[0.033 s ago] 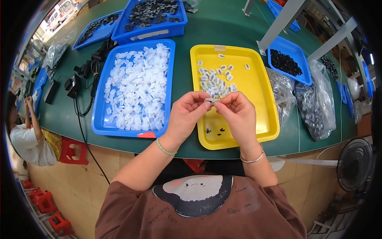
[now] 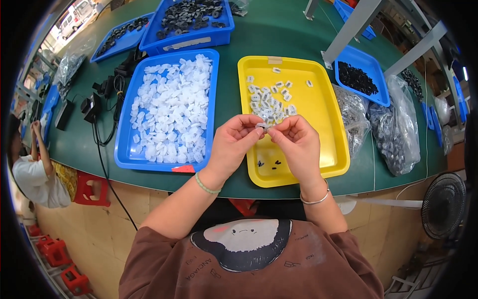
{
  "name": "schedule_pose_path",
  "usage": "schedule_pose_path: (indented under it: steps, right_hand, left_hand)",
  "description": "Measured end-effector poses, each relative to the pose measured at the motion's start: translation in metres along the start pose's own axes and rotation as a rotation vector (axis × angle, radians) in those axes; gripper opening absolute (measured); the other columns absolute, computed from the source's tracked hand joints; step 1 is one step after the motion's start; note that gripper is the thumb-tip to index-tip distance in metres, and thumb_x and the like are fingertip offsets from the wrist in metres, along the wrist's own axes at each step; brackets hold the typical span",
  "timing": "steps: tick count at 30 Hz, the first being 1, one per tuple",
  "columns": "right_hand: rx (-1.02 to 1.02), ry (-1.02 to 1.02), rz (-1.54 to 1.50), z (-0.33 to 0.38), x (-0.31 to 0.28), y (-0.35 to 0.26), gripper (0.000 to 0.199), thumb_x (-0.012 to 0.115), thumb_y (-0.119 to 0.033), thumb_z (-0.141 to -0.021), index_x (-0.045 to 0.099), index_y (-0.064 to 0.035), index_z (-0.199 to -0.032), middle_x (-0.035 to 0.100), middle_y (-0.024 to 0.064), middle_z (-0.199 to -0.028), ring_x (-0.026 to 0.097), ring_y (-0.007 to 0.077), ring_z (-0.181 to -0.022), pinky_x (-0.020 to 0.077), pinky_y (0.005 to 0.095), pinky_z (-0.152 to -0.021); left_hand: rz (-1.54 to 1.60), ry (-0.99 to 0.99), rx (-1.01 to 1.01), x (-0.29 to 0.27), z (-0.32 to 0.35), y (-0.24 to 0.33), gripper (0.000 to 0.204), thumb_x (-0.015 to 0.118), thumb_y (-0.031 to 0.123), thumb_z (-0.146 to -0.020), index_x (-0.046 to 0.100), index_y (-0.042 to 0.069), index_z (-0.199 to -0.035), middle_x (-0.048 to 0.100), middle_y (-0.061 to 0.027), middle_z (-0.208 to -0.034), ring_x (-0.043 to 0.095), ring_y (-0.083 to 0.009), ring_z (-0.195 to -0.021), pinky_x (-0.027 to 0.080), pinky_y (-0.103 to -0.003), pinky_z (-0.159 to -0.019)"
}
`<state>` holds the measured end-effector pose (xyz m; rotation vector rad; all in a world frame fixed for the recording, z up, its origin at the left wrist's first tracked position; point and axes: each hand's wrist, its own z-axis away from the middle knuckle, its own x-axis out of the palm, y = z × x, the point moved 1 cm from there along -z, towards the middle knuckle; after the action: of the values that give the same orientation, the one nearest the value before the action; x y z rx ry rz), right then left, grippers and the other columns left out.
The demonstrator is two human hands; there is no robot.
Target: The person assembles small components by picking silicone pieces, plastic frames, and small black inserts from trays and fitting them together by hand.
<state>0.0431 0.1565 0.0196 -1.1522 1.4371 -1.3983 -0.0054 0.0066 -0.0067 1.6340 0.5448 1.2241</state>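
Over the near left part of a yellow tray [image 2: 326,144], my left hand [image 2: 234,139] and my right hand [image 2: 298,144] meet fingertip to fingertip. Both are closed in a pinch on one small whitish plastic piece [image 2: 263,125] with a dark spot; the fingers cover most of it. Just beyond the fingertips lies a heap of similar small white-grey pieces [image 2: 266,103]. A few tiny black parts [image 2: 274,168] rest on the tray's near end. Left of my left hand, a blue tray [image 2: 120,144] holds many translucent white plastic pieces [image 2: 172,114].
Black cables and adapters [image 2: 92,107] lie left of the blue tray. Farther back stands a blue bin [image 2: 186,44] of black rings. To the right are a tray of black parts [image 2: 356,77], plastic bags [image 2: 398,134], metal posts [image 2: 353,35] and a fan [image 2: 443,205]. Another person [image 2: 40,174] sits far left.
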Motion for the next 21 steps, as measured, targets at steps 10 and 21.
schedule_pose_path:
  steps: [10, 21]
  right_hand:
    - [0.024, -0.037, 0.025, -0.006, -0.006, -0.012, 0.013, 0.069, 0.0, -0.082, 0.057, -0.0006, -0.085, 0.063, 0.0023, -0.079, 0.059, 0.0064, -0.072, 0.049, 0.0188, -0.065]
    - [0.127, -0.133, -0.016, -0.015, -0.019, -0.003, 0.012, 0.069, -0.002, -0.083, 0.059, 0.0007, -0.089, 0.063, 0.0034, -0.079, 0.06, 0.0081, -0.071, 0.0491, 0.0201, -0.065]
  left_hand:
    - [-0.091, -0.037, 0.031, -0.003, 0.001, -0.005, 0.031, 0.059, 0.006, -0.092, 0.058, -0.001, -0.122, 0.067, -0.0081, -0.105, 0.063, -0.0126, -0.092, 0.051, -0.025, -0.084]
    - [-0.046, -0.034, 0.043, 0.004, 0.004, -0.003, 0.026, 0.056, 0.005, -0.093, 0.058, -0.003, -0.118, 0.064, -0.0086, -0.109, 0.061, -0.0132, -0.099, 0.05, -0.026, -0.086]
